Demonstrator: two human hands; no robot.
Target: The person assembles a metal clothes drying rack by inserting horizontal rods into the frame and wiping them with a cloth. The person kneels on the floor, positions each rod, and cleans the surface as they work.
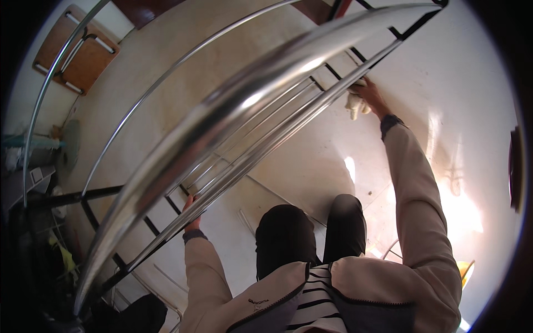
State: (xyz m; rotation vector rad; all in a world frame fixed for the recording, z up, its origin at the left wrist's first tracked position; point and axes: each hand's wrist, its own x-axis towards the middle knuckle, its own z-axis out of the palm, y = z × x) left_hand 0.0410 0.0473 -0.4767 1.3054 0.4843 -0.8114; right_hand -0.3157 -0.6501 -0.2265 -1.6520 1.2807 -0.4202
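A metal railing of thick, shiny chrome tubes (227,91) and black crosspieces runs slantwise from lower left to upper right in front of me. My left hand (192,214) is closed round one of its lower chrome rails (244,166), and the rail hides part of the fingers. Farther up on the right, my right hand (373,95) grips a crumpled off-white cloth (354,106) against the same lower rail. Some of the cloth hangs below the fingers. Both arms, in beige sleeves, are stretched forward.
Thinner curved chrome rods (161,77) arch beyond the thick tube. A brown wooden chair (75,53) with metal legs is at the upper left. Dark clutter lies along the left edge. The pale floor (300,172) has bright sunlit patches on the right.
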